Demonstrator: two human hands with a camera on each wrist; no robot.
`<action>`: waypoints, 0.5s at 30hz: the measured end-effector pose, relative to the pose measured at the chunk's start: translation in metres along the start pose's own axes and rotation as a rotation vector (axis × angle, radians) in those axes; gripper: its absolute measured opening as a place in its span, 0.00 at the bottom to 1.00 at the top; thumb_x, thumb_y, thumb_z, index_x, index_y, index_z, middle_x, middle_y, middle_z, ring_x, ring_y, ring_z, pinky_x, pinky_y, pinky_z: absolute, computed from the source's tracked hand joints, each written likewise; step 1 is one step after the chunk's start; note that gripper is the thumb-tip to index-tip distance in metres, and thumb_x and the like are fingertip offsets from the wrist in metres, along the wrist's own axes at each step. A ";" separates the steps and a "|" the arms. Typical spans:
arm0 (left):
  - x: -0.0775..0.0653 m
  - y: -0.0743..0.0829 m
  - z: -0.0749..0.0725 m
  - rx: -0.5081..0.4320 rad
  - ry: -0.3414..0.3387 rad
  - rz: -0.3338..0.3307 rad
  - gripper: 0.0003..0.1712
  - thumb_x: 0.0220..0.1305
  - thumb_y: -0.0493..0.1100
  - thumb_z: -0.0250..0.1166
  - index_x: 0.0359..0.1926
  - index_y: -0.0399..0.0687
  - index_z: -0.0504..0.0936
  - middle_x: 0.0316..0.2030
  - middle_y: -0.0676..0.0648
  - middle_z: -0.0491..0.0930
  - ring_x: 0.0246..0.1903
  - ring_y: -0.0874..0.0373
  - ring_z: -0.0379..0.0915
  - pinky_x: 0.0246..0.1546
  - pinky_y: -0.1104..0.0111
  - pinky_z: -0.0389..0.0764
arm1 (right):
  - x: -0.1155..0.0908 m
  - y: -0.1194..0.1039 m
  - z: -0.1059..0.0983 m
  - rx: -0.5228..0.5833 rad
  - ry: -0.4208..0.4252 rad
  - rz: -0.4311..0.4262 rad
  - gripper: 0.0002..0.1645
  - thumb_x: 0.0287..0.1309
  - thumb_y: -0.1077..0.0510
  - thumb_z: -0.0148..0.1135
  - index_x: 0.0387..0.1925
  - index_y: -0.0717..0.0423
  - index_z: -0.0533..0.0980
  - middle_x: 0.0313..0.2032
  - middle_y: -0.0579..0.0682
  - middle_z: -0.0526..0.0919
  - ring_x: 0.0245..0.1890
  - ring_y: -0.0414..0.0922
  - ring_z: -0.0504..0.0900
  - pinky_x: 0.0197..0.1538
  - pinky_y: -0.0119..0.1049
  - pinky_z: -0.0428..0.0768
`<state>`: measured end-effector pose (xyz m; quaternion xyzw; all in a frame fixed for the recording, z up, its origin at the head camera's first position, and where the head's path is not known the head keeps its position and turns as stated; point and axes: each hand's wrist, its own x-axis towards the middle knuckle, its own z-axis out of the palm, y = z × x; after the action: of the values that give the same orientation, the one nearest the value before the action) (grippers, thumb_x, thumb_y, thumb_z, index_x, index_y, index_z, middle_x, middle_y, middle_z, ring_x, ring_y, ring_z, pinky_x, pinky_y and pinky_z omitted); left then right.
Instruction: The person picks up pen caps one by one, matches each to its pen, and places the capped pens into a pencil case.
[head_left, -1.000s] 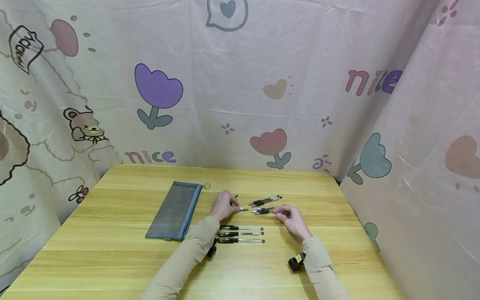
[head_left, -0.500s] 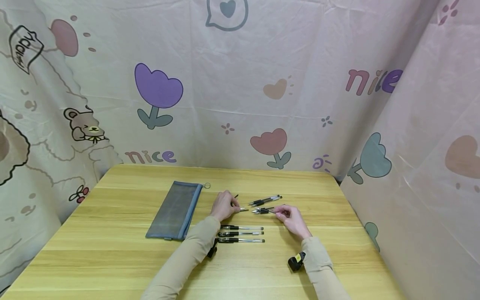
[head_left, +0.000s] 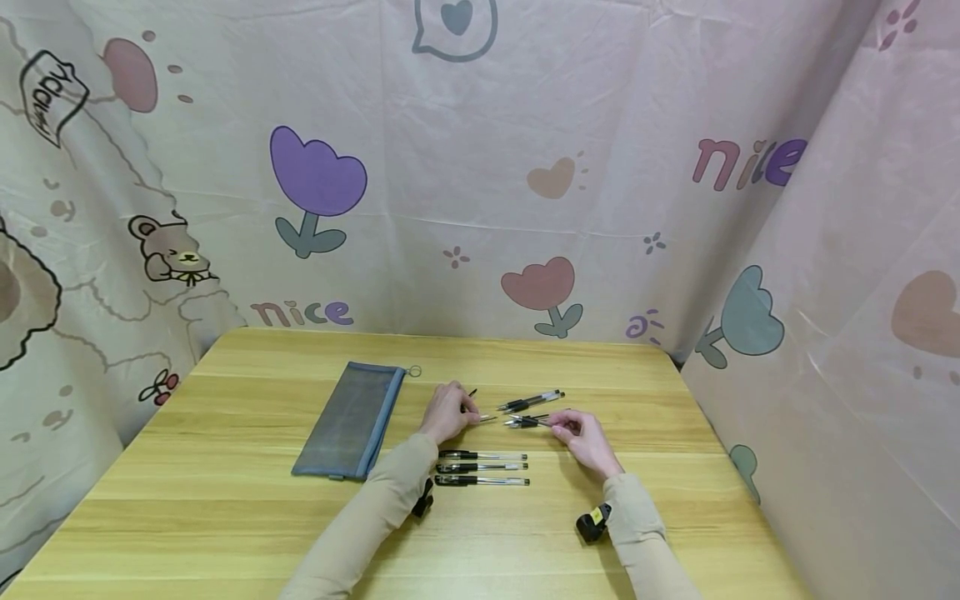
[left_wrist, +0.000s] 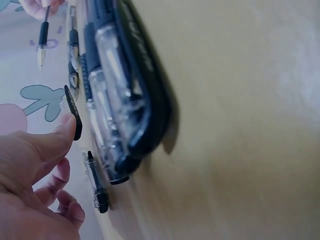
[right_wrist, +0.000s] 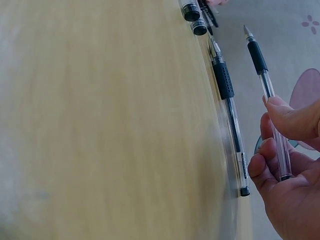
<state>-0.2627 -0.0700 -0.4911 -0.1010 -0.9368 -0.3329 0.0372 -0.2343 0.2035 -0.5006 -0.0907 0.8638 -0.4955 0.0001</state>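
Clear plastic pen (right_wrist: 258, 58), black grip, pinched in right hand (head_left: 587, 440) above yellow wood-grain tabletop (head_left: 510, 550); left hand (head_left: 448, 414) pinches clear black-clipped cap (left_wrist: 76, 119). Blue-edged grey mesh pouch (head_left: 348, 421) lies left; bare wood between right hand and right edge.

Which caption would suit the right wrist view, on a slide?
Right hand holding an uncapped pen near another pen.

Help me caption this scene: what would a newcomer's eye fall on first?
Probably the large purple tulip on the backdrop, left of centre above the table. Next, near the table's centre, the left hand pinches a pen cap and the right hand holds an uncapped pen. Then perhaps the grey mesh pouch, lying left of three capped pens in a row.
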 end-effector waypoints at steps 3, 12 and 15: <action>-0.003 0.001 -0.003 -0.039 0.000 0.006 0.06 0.55 0.42 0.77 0.26 0.46 0.89 0.40 0.46 0.81 0.47 0.48 0.71 0.55 0.53 0.73 | 0.000 0.000 0.000 -0.003 0.000 -0.007 0.09 0.62 0.70 0.62 0.42 0.63 0.84 0.38 0.58 0.84 0.33 0.37 0.75 0.39 0.26 0.73; -0.015 -0.002 -0.013 -0.129 0.034 0.018 0.04 0.56 0.39 0.76 0.28 0.43 0.89 0.35 0.46 0.84 0.42 0.49 0.79 0.53 0.52 0.79 | 0.000 0.000 0.000 -0.010 0.004 -0.002 0.09 0.62 0.70 0.62 0.42 0.62 0.84 0.37 0.56 0.84 0.33 0.37 0.74 0.39 0.27 0.73; -0.017 -0.005 -0.016 -0.157 0.043 0.018 0.03 0.56 0.37 0.76 0.29 0.42 0.90 0.33 0.46 0.85 0.40 0.49 0.79 0.51 0.53 0.79 | 0.000 0.000 0.001 -0.011 0.007 0.000 0.09 0.62 0.70 0.62 0.42 0.62 0.84 0.37 0.56 0.84 0.33 0.37 0.74 0.39 0.27 0.73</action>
<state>-0.2472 -0.0867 -0.4845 -0.1048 -0.9059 -0.4070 0.0521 -0.2343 0.2026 -0.5007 -0.0888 0.8666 -0.4911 -0.0034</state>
